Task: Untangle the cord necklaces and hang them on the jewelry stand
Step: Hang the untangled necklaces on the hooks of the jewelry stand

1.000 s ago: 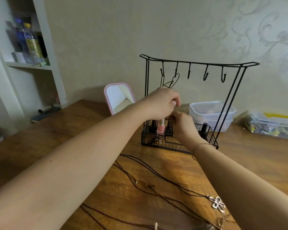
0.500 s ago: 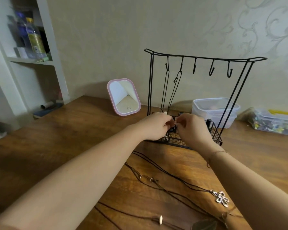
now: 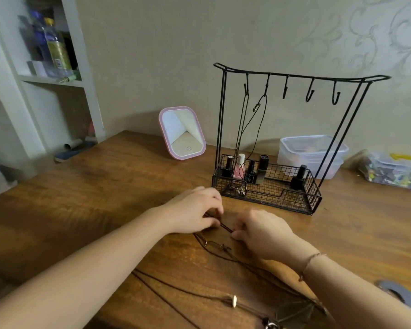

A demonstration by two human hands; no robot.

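Dim, warm indoor light falls softly, perhaps from above and behind. The glossy brown wooden tabletop carries dull sheen and a soft shadow under the forearms. Wide-angle distortion bows the white shelf unit at the left edge. Bottom corners blur; fine detail is smeared.

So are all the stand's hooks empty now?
No. The two leftmost hooks of the jewelry stand carry cord necklaces; the other three are bare.
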